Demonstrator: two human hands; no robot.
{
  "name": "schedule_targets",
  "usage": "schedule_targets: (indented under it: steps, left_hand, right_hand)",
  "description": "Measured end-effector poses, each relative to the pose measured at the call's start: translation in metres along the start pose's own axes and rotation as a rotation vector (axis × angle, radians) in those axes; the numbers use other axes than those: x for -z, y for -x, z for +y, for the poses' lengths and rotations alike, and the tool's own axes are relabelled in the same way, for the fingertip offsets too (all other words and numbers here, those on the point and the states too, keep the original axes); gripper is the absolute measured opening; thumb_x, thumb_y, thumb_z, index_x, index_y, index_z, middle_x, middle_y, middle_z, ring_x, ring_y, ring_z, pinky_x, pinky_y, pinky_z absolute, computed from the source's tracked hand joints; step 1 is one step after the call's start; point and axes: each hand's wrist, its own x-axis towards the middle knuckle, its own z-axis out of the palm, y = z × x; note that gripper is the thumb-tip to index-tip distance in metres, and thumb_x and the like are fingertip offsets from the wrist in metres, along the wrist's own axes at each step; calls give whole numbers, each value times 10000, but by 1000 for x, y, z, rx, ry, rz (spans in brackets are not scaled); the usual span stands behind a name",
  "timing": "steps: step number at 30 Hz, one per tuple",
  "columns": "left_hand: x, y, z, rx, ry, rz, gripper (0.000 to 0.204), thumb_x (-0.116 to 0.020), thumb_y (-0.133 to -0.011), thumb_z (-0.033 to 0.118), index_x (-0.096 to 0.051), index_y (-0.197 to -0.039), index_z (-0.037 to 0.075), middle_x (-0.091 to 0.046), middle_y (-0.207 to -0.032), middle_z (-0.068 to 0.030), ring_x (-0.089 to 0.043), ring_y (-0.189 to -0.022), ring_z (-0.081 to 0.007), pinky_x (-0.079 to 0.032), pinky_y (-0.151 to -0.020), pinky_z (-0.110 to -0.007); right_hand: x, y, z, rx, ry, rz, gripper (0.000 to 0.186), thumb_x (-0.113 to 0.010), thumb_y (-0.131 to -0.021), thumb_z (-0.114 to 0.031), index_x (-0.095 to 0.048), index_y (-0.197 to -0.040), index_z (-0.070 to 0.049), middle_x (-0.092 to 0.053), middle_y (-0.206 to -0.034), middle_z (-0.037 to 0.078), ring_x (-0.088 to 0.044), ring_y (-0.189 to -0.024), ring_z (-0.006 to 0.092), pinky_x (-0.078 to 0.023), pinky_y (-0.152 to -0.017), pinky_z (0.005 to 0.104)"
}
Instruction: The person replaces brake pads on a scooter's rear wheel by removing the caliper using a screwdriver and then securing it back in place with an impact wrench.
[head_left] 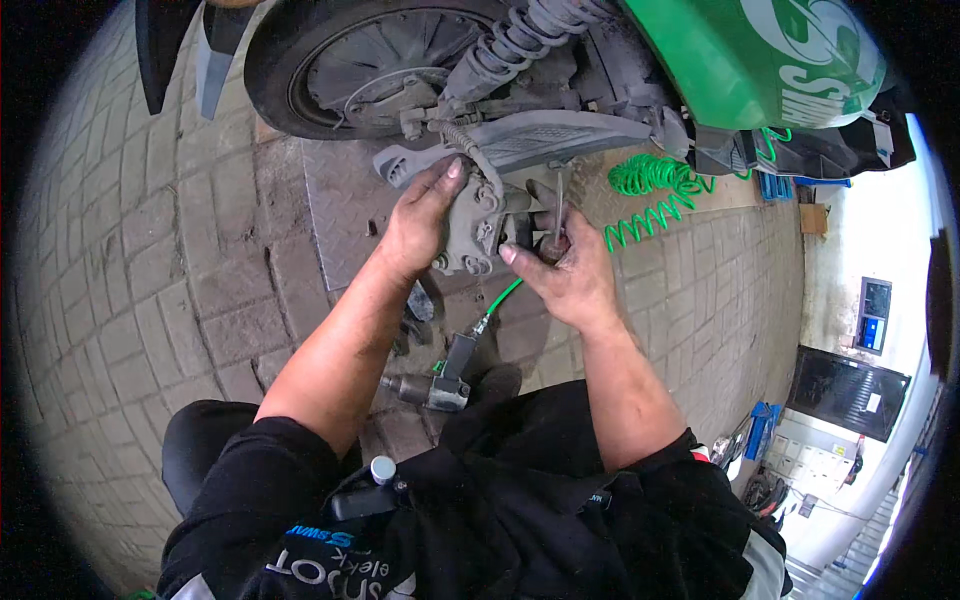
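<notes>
Paved floor [150,280] of grey interlocking bricks, rough and stained, carries the work; a ribbed steel chequer plate [335,215] lies on it beneath the vehicle

Scooter [760,60] with glossy green plastic bodywork occupies the upper edge of the view. Its rear wheel [340,60] shows a black rubber tyre and a dusty finned metal hub; a coiled grey shock spring [520,35] runs diagonally beside it

Green coiled air hose [650,185], springy plastic, lies on the paving to the right of the plate, and its straight run leads down to the tool

Pneumatic impact wrench [440,385], dark metal, pistol-shaped, rests on the bricks near the person's knees

Brake caliper [470,225], cast grey metal, blocky with round bolt bosses, grimy, sits just below the wheel over the plate's right edge. Left hand [415,225] clasps its left side, fingers wrapped over the top

Right hand [570,275] pinches a thin steel T-handle key [558,205], standing upright, against the caliper's right side; thumb pressed toward the casting
</notes>
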Motion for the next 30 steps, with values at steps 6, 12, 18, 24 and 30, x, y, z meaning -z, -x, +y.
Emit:
schedule_targets:
  steps: [6,12,18,24,30]
  left_hand:
    - [-16,10,36,25,74,25,421,-430,-989,316,-520,-1204,-34,-604,-1115,-111,-574,-1014,-185,-435,-913,-311]
    - [-19,7,13,-86,49,52,461,-432,-991,333,-497,-1220,-62,-598,-1131,-116,-548,-1040,-170,-418,-926,-306]
    - [-27,9,10,-88,-87,4,448,-392,-992,320,-492,-1234,-43,-590,-1156,-126,-549,-1061,-191,-404,-944,-302]
    - [-25,14,19,-40,-56,16,517,-436,-984,350,-461,-1265,-83,-573,-1183,-158,-515,-1099,-193,-392,-964,-308]
    - [-27,12,9,-87,-164,150,551,-462,-970,377,-456,-1275,-82,-571,-1182,-173,-517,-1102,-204,-388,-970,-311]
  right_hand:
    - [17,-4,31,18,130,-100,568,-730,-702,-111,-519,-1213,22,-643,-934,108,-567,-715,148,-479,-685,294]
    - [-9,-5,17,97,-140,188,535,-771,-737,-193,-556,-1169,39,-672,-985,136,-618,-864,154,-483,-768,290]
    - [-4,-4,17,-6,25,103,487,-780,-724,-224,-588,-1089,36,-681,-935,150,-638,-844,189,-488,-756,298]
    - [-9,-4,17,35,-56,146,489,-813,-683,-253,-620,-1031,30,-687,-903,148,-658,-808,204,-502,-734,325]
    - [-9,0,15,31,109,179,463,-810,-688,-275,-643,-1014,7,-662,-772,121,-611,-657,190,-484,-637,324]
